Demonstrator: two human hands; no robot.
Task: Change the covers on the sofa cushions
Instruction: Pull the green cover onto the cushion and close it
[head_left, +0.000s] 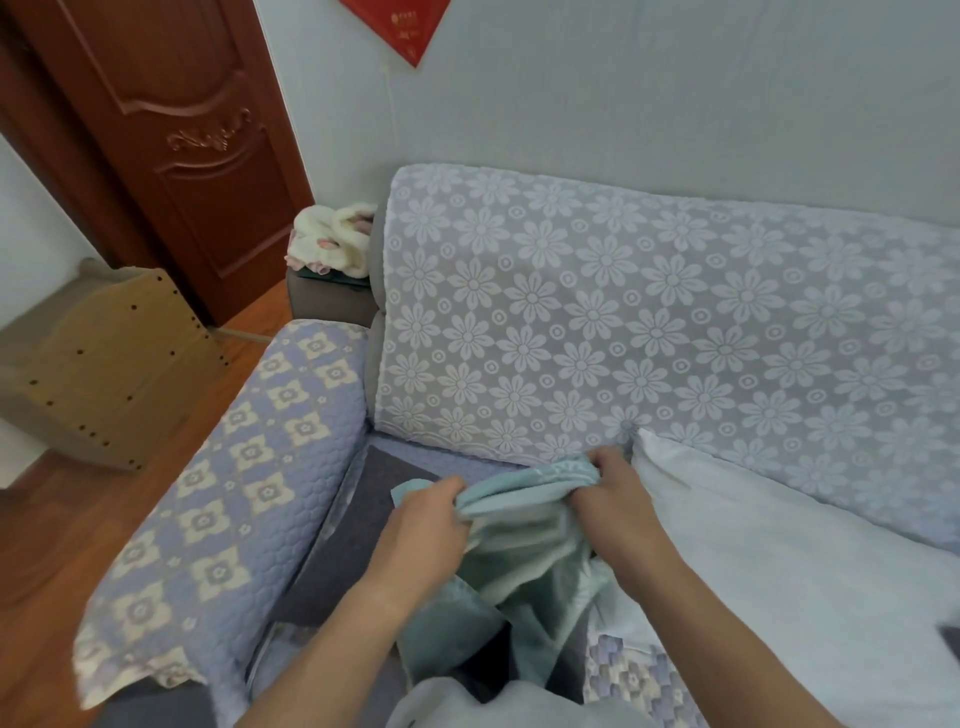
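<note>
Head view: left hand (431, 512) and right hand (613, 491) both clench a bunched teal cover (524, 535) at six o'clock, probably gathering its opening to pull over the bare white cushion (779, 561) at four o'clock.

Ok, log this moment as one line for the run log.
step: gathering cover | left hand: shut on teal cover | right hand: shut on teal cover | white cushion: bare, on sofa at right

This is a living room in a home. A sofa (623, 312) draped in flowered covers stands against a pale wall, beside a carved wooden door (171, 135) and a wood floor (47, 545).
</note>
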